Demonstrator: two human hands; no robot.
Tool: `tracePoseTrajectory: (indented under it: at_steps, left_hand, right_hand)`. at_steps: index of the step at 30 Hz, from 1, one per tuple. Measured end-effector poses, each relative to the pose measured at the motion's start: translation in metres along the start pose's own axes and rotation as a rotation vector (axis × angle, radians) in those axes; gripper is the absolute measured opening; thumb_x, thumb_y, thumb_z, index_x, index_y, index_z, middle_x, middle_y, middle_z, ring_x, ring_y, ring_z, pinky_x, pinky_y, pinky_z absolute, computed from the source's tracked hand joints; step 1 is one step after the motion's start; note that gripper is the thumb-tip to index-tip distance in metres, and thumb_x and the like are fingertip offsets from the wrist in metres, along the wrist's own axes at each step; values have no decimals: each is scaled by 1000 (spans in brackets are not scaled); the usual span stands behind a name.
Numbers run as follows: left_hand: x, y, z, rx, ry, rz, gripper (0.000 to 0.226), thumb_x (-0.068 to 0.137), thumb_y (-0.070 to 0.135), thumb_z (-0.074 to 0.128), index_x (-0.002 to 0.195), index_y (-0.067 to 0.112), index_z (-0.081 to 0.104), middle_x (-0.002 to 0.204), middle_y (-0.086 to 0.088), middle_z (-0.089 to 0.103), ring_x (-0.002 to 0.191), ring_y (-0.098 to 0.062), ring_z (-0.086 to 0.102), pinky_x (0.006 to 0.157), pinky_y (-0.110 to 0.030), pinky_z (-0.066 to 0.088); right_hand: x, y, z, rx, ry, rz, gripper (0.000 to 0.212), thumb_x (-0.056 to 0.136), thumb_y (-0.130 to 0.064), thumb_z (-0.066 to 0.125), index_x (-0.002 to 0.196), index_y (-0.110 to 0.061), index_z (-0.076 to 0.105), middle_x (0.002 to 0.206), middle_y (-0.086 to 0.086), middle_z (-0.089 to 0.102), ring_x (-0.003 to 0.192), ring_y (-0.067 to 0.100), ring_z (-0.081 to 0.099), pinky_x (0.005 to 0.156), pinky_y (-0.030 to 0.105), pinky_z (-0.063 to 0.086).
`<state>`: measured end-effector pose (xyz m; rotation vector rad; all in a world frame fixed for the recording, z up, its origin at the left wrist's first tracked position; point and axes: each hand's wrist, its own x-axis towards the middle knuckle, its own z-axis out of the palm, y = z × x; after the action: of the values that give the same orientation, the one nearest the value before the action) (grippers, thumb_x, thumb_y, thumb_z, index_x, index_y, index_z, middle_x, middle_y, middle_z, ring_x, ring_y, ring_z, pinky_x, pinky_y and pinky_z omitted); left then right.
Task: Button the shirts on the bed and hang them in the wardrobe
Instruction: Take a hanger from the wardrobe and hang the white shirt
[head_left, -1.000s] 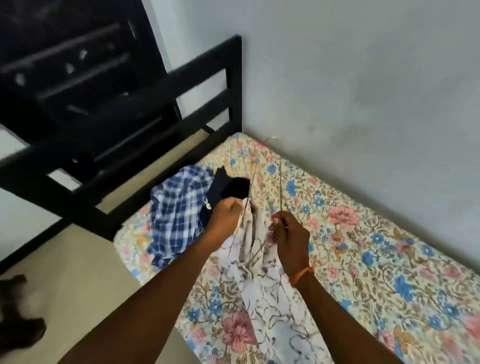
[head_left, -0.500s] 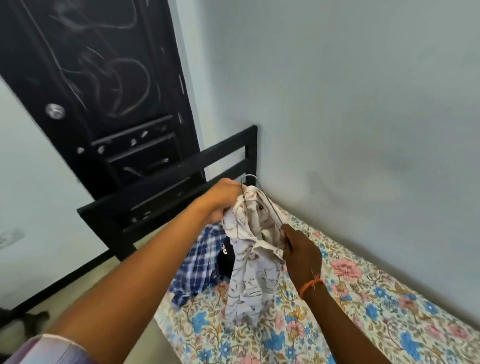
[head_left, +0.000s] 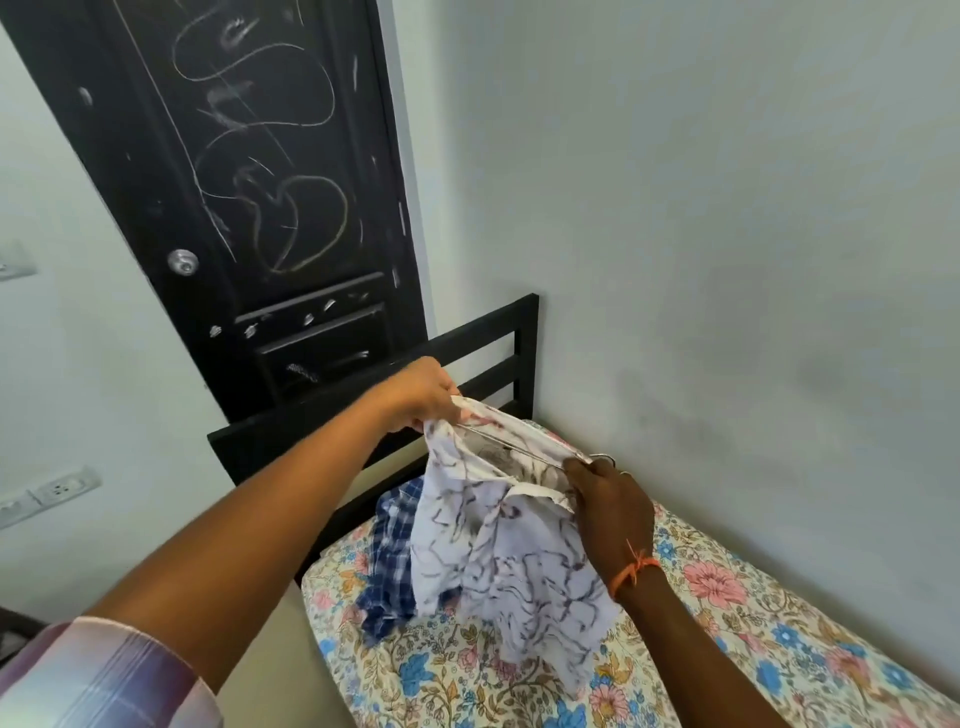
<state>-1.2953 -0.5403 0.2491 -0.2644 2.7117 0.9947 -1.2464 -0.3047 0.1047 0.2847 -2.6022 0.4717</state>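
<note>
Floral bed (head_left: 779, 623): white shirt (head_left: 498, 545) held above it, half on wire hanger (head_left: 519, 449), left hand (head_left: 423, 392) gripping shoulder, right hand (head_left: 610, 501) pinching hanger/collar; plaid shirt (head_left: 389, 540) untouched, wardrobe trip pending.

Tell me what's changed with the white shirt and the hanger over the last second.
Both hands raised the white patterned shirt off the floral bedsheet; it now hangs in the air. The left hand grips one shoulder, the right hand grips the other end at the wire hanger, now lying roughly level inside the shirt. The blue checked shirt stayed on the bed.
</note>
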Motion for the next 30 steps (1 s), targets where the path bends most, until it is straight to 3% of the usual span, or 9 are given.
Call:
tracePoseTrajectory:
  at_steps: [3, 5, 10, 15, 17, 20, 23, 26, 30]
  left_hand:
    - [-12, 6, 24, 504, 329, 188, 12, 89, 10, 61, 96, 11, 71, 98, -9, 69, 89, -29, 67, 75, -37, 52]
    - [-21, 10, 44, 604, 445, 349, 12, 92, 11, 57, 99, 16, 66, 101, -5, 63, 87, -26, 64, 76, -35, 53]
    - [-49, 14, 84, 359, 513, 658, 13, 96, 27, 59, 106, 20, 62, 107, 0, 60, 83, -19, 63, 76, -33, 56]
    - [-71, -13, 87, 138, 538, 629, 19, 99, 33, 53, 109, 18, 61, 109, 0, 62, 83, -13, 59, 68, -11, 40]
    - [-78, -27, 82, 76, 554, 602, 19, 99, 35, 54, 111, 21, 59, 111, 1, 64, 83, -11, 58, 70, -9, 40]
    - [-92, -35, 71, 71, 609, 617, 16, 98, 28, 57, 112, 20, 59, 110, -1, 63, 84, -17, 62, 74, -25, 53]
    - [-103, -39, 49, 148, 635, 553, 13, 94, 22, 60, 106, 18, 58, 105, -3, 63, 85, -23, 63, 75, -39, 57]
    - [-124, -50, 30, 270, 624, 656, 12, 95, 22, 56, 104, 16, 60, 106, -4, 63, 84, -24, 65, 74, -34, 55]
    - [-166, -70, 33, 338, 565, 880, 21, 96, 30, 55, 112, 17, 58, 110, -1, 62, 81, -20, 64, 67, -30, 54]
  right_hand:
    - [7, -9, -7, 18, 69, -29, 22, 68, 0, 81, 83, -15, 77, 72, 6, 69, 57, 30, 60, 50, 23, 34]
    - [14, -18, -10, 7, 50, -119, 21, 63, 1, 83, 75, -14, 76, 67, 6, 68, 58, 30, 59, 48, 26, 42]
    - [28, -46, -28, 47, -20, -272, 11, 76, -14, 76, 79, -25, 78, 79, -2, 75, 74, 20, 68, 74, 33, 52]
    - [32, -51, -91, -146, 35, -268, 16, 66, -19, 88, 73, -27, 76, 63, -5, 70, 60, 20, 63, 78, 35, 32]
    - [34, -54, -112, -187, 40, -315, 18, 63, -20, 92, 73, -25, 78, 63, -5, 71, 59, 22, 64, 76, 33, 34]
    - [23, -79, -127, -199, 24, -400, 25, 55, -14, 95, 63, -16, 72, 55, 2, 66, 51, 26, 59, 58, 25, 34]
    - [-1, -105, -132, -212, -31, -479, 27, 59, -12, 93, 63, -13, 67, 58, 3, 66, 60, 29, 61, 51, 27, 40]
    - [-24, -117, -143, -169, 31, -385, 23, 70, -11, 86, 70, -11, 63, 68, 5, 67, 73, 32, 62, 53, 33, 49]
    - [-55, -124, -167, -106, 77, -198, 20, 77, -9, 80, 70, -10, 61, 66, 4, 62, 75, 30, 57, 56, 42, 51]
